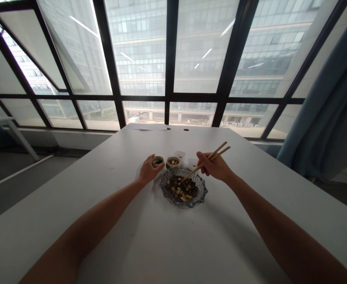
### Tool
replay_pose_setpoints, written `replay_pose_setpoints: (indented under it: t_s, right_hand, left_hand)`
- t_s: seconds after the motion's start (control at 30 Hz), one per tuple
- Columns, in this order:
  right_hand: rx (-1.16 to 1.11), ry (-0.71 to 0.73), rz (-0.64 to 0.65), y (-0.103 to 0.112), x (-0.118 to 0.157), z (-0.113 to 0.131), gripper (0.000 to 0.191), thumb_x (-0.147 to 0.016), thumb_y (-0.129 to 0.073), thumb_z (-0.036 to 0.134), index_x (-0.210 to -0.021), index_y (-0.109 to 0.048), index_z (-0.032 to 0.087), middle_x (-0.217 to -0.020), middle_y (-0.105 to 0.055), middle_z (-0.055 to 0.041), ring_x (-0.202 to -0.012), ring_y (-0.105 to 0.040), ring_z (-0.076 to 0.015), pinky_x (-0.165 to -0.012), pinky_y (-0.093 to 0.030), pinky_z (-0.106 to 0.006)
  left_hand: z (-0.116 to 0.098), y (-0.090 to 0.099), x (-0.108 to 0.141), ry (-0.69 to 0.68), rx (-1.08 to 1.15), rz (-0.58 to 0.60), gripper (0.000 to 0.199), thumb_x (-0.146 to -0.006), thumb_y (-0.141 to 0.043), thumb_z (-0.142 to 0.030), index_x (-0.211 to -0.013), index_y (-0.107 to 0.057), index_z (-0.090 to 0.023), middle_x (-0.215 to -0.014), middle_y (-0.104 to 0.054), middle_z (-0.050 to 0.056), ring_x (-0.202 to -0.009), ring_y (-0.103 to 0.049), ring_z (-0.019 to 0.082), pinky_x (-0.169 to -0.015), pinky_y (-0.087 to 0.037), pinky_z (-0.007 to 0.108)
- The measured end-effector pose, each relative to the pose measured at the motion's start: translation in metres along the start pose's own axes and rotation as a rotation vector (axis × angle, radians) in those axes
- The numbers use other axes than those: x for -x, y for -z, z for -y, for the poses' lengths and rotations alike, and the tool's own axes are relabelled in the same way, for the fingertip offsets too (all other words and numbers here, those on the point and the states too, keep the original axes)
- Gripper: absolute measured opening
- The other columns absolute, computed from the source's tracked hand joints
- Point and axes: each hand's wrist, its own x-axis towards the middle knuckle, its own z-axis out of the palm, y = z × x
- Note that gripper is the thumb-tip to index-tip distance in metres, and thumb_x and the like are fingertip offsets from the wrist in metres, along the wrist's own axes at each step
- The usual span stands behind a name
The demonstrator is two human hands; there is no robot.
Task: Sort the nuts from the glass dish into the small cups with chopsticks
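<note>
My left hand [150,170] is wrapped round a small round cup [158,161] with something dark inside, held at the left of the bowl. In my right hand [213,165] is a pair of chopsticks [204,161], their tips down among the contents of a scalloped glass bowl [202,199]. That bowl holds pale peanuts [183,195] mixed with many small dark pieces, perhaps seeds. Behind it stands a second small cup [172,162] with several pale pieces in it.
Two clear plastic pieces, one a lid-like piece [179,155] and one beside my right hand [192,162], lie behind the bowl. Paper sheets [148,127] rest at the far end of the white table [111,236]. Windows rise beyond; a blue curtain [321,94] hangs right.
</note>
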Motion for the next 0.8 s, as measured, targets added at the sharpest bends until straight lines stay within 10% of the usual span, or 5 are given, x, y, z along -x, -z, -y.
replay_pose_setpoints:
  t_s: [0.8]
  right_hand:
    - [-0.002,0.08,0.129,-0.0038,0.0039,-0.0028,0.064,-0.082,-0.056,0.079,-0.065,-0.063,0.018,-0.045,-0.059,-0.0013,-0.034,-0.049,-0.0096,-0.034,-0.037,-0.02]
  left_hand:
    - [0.0017,-0.0002,-0.0013,-0.002,0.021,0.007,0.065,-0.077,-0.076,-0.051,-0.129,-0.059,-0.017,-0.125,-0.07,0.016,-0.111,-0.068,0.028,-0.1,-0.053,0.045]
